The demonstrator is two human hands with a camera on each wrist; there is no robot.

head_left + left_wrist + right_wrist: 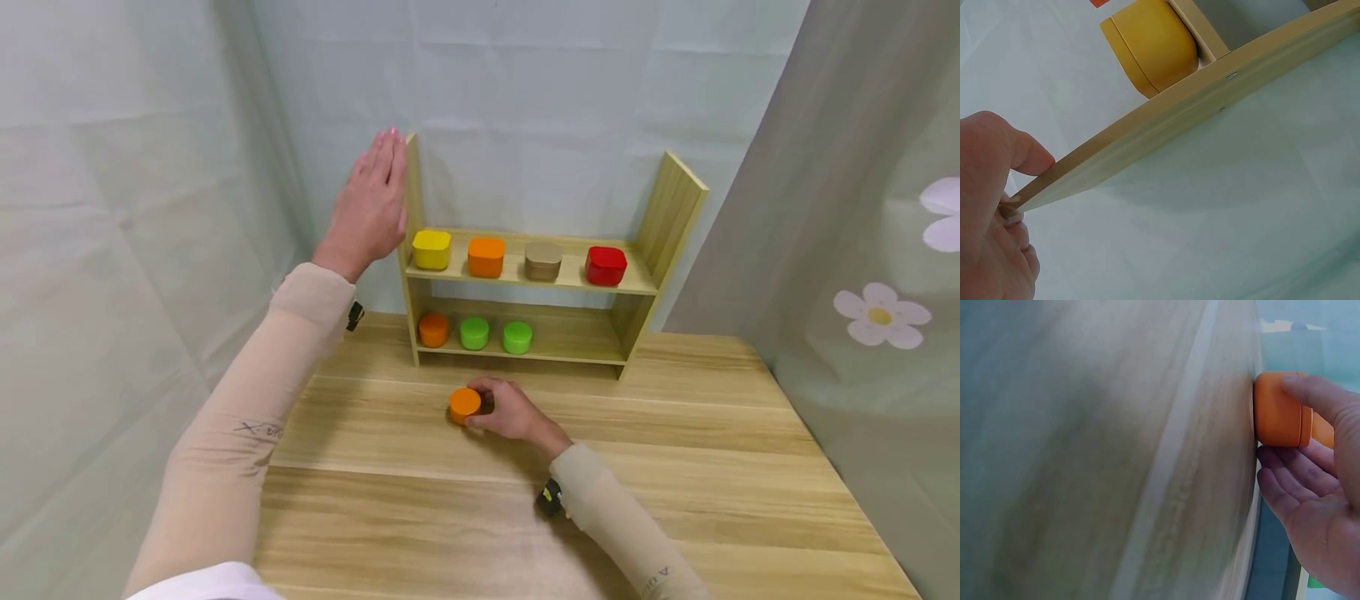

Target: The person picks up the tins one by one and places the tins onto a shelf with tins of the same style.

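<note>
Orange jar sits on the table, right hand wrapped round it, at six o'clock from the shelf. Left hand flat, steadying the shelf's side. Three round jars shelved; this one isn't yet.

- Both arms wear long, snug sleeves of thin beige cloth that end at the wrists.
- The left sleeve carries a small dark handwritten mark on the forearm.
- The right sleeve shows a dark printed mark near the lower edge of the head view; it is too small to read.
- A small black device sits at the left wrist.
- A black device with a yellow-green spot sits at the right wrist.
- The left hand has pink-painted fingernails.
- A white garment edge shows at the left shoulder.
</note>
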